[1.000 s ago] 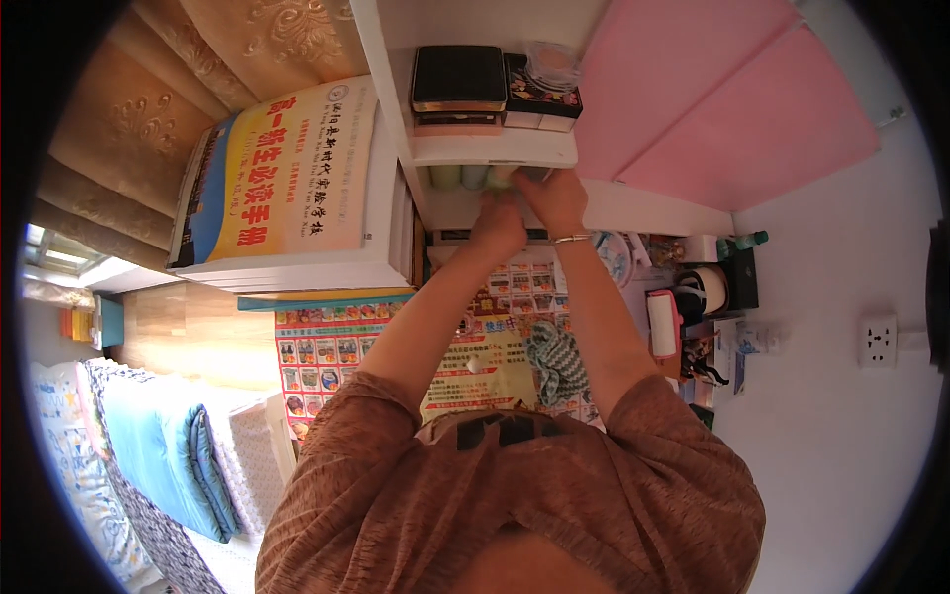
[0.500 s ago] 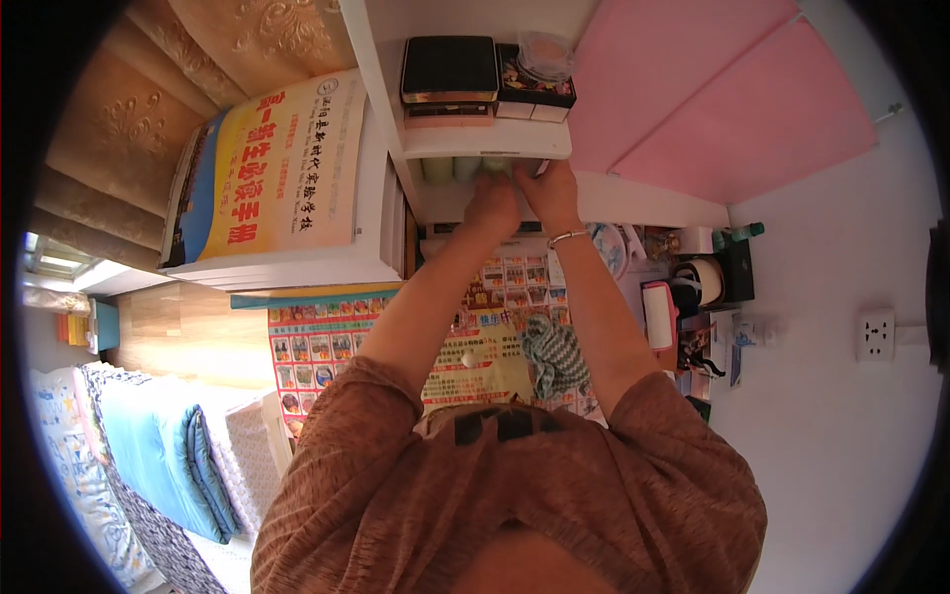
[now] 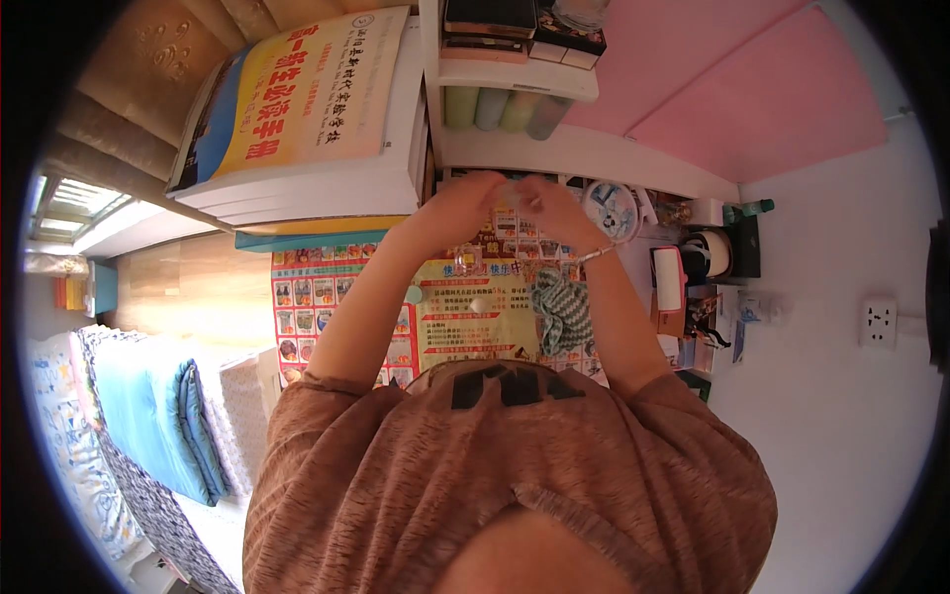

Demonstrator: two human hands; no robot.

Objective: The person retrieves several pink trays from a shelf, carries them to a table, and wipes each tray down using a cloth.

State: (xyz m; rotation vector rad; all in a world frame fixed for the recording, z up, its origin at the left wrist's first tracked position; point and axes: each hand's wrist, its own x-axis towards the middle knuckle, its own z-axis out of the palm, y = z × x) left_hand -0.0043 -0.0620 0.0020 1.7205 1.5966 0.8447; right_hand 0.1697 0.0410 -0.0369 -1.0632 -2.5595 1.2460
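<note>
Over the far part of the desk, my left hand (image 3: pixel 469 198) and my right hand (image 3: pixel 552 210) come close together with fingers curled inward. A small pale, see-through object (image 3: pixel 509 192) shows between the fingertips; its kind is too blurred to tell. Just beyond, several green and grey cylindrical containers (image 3: pixel 518 111) stand in the lower shelf compartment. Nearer me on the desk lie a small clear jar (image 3: pixel 468 260), a pale green round lid (image 3: pixel 413 294) and a small white round piece (image 3: pixel 478 305). A grey-and-white striped cloth (image 3: pixel 561 312) lies left of my right forearm.
A white shelf (image 3: pixel 520 76) holding dark boxes rises at the back. Left stands a stack topped by a yellow printed booklet (image 3: pixel 297 94). On the right are a round blue-and-white container (image 3: pixel 611 210), a lint roller (image 3: pixel 668 279) and assorted items. Printed sheets (image 3: pixel 475 332) cover the desk.
Both hands have come out of the lower shelf compartment and down toward me, over the desk. The containers in the compartment now show fully, and the view has tilted toward the desk.
</note>
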